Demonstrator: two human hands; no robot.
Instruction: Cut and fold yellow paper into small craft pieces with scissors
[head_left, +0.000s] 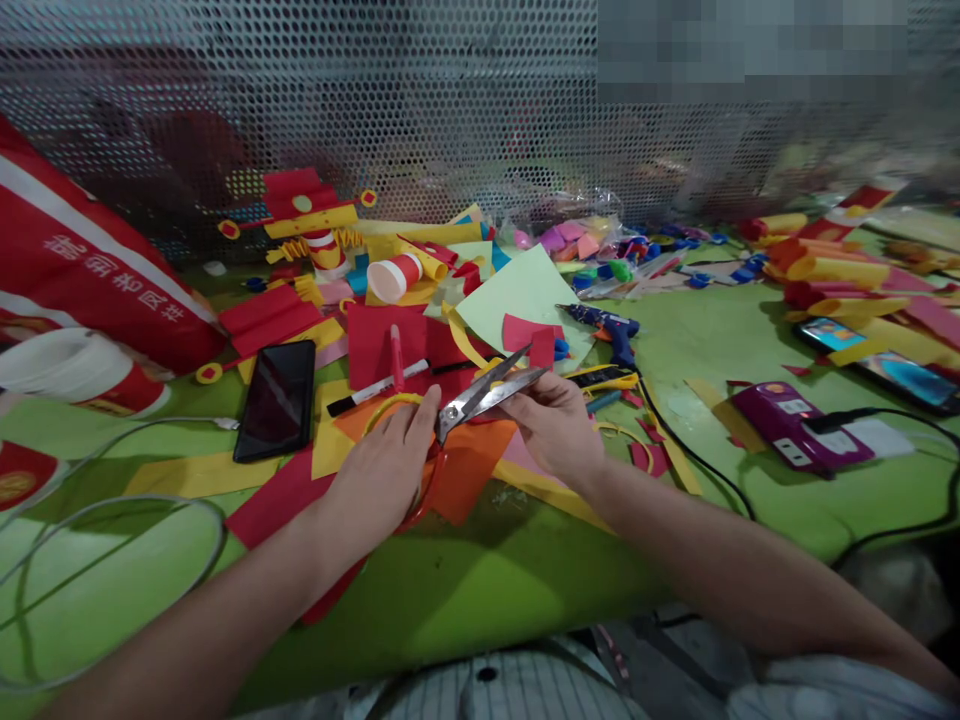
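Observation:
My left hand (pixel 390 460) is closed round the handles of a pair of scissors (pixel 472 398). Their metal blades are parted and point up and right, toward my other hand. With bent fingers, my right hand (pixel 559 425) pinches a small piece of red paper (pixel 541 342) just beyond the blades. The blades partly cover the paper's lower edge, so I cannot tell whether they touch it. Under both hands lie orange paper (pixel 469 475) and red sheets. A pale green sheet (pixel 517 295) lies behind the red piece.
A black phone (pixel 275 400), a marker (pixel 379 387) and a paper cup (pixel 394 277) surround the hands. Right of them are a blue glue gun (pixel 611 328), its black cable and a purple power strip (pixel 799 425). A paper-cup craft figure (pixel 326 250) stands behind, before a perforated metal screen (pixel 450 100).

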